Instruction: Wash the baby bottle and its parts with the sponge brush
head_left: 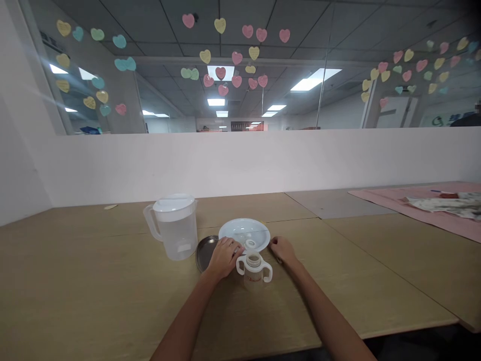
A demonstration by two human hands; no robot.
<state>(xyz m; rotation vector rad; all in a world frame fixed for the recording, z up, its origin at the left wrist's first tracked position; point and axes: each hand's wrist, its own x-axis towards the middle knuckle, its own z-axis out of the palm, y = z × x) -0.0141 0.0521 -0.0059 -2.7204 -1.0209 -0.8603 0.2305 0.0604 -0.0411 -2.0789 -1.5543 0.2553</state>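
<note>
A baby bottle [253,276] with two white side handles stands upright on the table, its neck uncapped. Just behind it is a white bowl [229,229], which holds a white bottle collar [250,244] and a clear piece. My left hand [224,257] rests at the bowl's front left, beside the bottle, fingers bent together; something pale shows at the fingertips, too small to name. At the bowl's right rim, my right hand [283,249] is closed with curled fingers, and whatever is in it is hidden. A dark metal dish [205,254] lies partly behind my left hand.
A translucent lidded pitcher [177,228] stands left of the metal dish. Far right, a pink sheet [394,200] carries a crumpled cloth [447,204] and a pen. A white wall with a window above it closes off the table's back.
</note>
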